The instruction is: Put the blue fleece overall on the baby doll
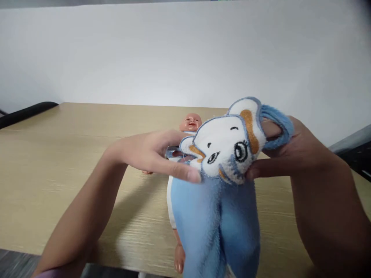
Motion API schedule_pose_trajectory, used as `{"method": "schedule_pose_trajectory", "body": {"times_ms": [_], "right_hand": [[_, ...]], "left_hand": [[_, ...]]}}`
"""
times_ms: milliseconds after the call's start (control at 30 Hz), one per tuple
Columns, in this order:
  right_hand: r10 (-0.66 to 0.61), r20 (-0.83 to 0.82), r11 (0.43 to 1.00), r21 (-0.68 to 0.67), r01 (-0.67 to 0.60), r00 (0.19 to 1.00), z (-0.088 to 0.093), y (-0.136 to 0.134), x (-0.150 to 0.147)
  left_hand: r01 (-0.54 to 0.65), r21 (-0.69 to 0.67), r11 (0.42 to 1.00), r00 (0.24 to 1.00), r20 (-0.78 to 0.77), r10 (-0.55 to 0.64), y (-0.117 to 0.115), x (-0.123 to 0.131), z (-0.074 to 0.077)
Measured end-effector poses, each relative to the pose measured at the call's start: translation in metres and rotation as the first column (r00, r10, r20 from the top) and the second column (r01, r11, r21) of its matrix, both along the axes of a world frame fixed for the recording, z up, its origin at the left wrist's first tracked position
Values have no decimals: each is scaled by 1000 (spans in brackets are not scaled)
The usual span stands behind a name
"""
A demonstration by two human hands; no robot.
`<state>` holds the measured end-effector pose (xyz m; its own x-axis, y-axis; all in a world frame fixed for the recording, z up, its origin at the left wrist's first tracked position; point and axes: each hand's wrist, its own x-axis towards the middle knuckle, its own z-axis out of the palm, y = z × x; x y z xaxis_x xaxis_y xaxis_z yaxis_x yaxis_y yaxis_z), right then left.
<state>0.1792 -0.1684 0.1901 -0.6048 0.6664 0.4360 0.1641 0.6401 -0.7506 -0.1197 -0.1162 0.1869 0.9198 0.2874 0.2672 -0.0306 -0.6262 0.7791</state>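
A light blue plush hand towel (203, 216) hangs down in front of me. Its top is a white embroidered animal head (222, 143) with orange-brown ear patches, and a blue loop (279, 123) sticks out at the right. My left hand (162, 154) pinches the head's left side, thumb in front and fingers behind. On the other side my right hand (284, 154) grips it, thumb at the lower right edge, a finger passing by the loop. Behind the towel a baby doll (191, 122) in white and blue clothing lies face up, mostly covered; its head and one foot show.
The wooden table (58, 173) stretches under the doll to a white wall (174, 54). A black curved object (31, 112) sits at the table's far left edge. Another dark object (356, 154) is at the right edge. The table's front edge runs along the bottom.
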Motion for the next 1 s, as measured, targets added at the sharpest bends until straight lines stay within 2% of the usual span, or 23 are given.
{"method": "schedule_pose_trajectory", "body": {"times_ms": [67,200,300,400,500,600,733,800,900,1000], "right_hand": [[3,34,1000,14,-3,999,-1,3,3],[60,310,993,-113,-26,949,-6,13,7],[82,442,993,-114,-35,893,-14,18,4],[120,376,983,-174,-58,919,-21,20,2],[113,197,971,-232,-66,974,-26,25,5],[80,92,977,-203,-60,993,-29,33,11],[253,95,932,-290,-217,963,-28,40,17],[262,67,929,-287,-232,963,-25,38,23],[148,88,967,-222,-126,985,-16,31,37],[48,206,967,-254,6,977,-7,23,54]], "left_hand": [[35,-18,999,999,-10,-35,6,-3,-4],[-93,-73,993,992,73,98,7,-1,-10],[-162,-97,982,966,188,178,3,8,-10],[-190,-109,976,961,183,207,1,11,-8],[-153,-85,985,988,10,155,6,2,-8],[-108,-87,990,989,-112,98,12,-7,-9],[-109,-59,992,993,42,112,16,-7,-11],[-90,-49,995,989,110,95,17,-5,-12],[-82,-25,996,987,137,85,21,-8,-11],[-84,-8,996,985,149,84,23,-14,-9]]}}
